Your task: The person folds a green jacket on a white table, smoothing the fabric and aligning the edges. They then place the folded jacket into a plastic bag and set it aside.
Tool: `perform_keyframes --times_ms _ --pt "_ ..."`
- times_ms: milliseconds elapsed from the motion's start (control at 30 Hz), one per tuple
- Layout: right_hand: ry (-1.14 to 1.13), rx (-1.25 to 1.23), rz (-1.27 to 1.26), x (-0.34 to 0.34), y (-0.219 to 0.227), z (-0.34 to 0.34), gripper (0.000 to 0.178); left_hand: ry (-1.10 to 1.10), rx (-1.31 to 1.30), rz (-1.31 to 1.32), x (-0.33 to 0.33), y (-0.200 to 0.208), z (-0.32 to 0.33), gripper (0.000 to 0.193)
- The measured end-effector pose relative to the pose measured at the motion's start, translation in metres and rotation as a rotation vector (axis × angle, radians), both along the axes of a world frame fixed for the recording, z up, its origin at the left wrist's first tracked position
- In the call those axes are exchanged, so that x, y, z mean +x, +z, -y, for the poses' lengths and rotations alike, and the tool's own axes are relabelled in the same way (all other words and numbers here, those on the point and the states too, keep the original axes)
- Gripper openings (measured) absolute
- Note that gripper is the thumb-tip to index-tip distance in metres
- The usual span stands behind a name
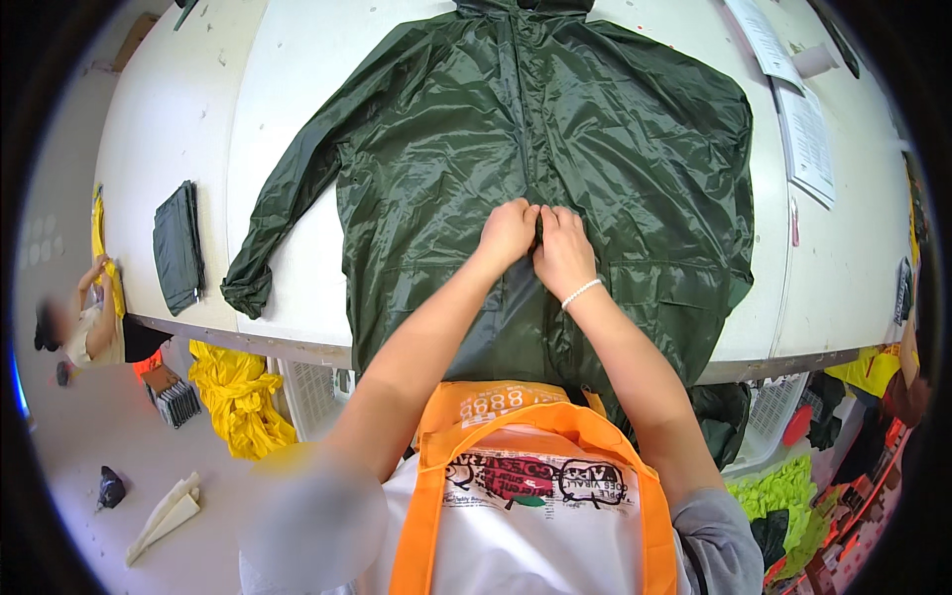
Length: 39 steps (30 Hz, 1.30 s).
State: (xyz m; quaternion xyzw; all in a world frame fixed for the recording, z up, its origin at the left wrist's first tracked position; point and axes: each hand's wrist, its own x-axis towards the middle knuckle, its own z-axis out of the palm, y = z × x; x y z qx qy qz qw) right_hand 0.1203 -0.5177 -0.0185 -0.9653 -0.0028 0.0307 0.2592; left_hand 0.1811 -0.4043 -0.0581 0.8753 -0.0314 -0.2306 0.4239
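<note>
A dark green, shiny hooded raincoat (436,149) lies spread on a white table, its front facing up and its hem hanging over the near edge. My left hand (509,231) and my right hand (564,252) meet at the raincoat's front placket, below its middle. Fingers of both hands are closed, pinching the placket edges. What lies between the fingertips is hidden. The left sleeve in view stretches out toward the near left; the other sleeve is tucked along or under the body.
Left on the white table (288,45) is a folded dark green garment (178,248). Paper sheets (805,139) lie at the right. Yellow fabric (233,397) and white plastic crates (309,397) sit below the edge. A co-worker (94,322) handles yellow material at far left.
</note>
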Motion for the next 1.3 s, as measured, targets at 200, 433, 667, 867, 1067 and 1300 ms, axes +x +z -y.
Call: perform_keyframes --times_ms 200,433,667,867,1067,1300 --pt "-0.329 0.524 0.079 0.002 -0.013 0.022 0.016 0.077 -0.340 -0.314 0.001 0.021 -0.008 0.029" --pt "-0.465 0.628 0.018 0.002 -0.023 0.015 0.017 0.051 -0.144 -0.086 -0.003 0.020 0.003 0.037" --pt "-0.378 0.609 0.051 0.004 -0.003 0.005 0.016 0.059 -0.361 -0.195 -0.003 0.030 -0.006 0.031" --pt "-0.275 0.573 0.036 0.009 0.008 0.003 0.017 0.175 -0.577 -0.223 -0.007 0.037 -0.007 0.029" --pt "-0.302 0.556 0.065 0.010 -0.004 0.012 0.018 0.226 -0.524 0.001 -0.034 0.047 -0.013 0.031" --pt "-0.224 -0.282 0.173 -0.140 0.013 0.104 0.052 0.028 0.626 0.556 -0.163 0.030 -0.168 0.059"
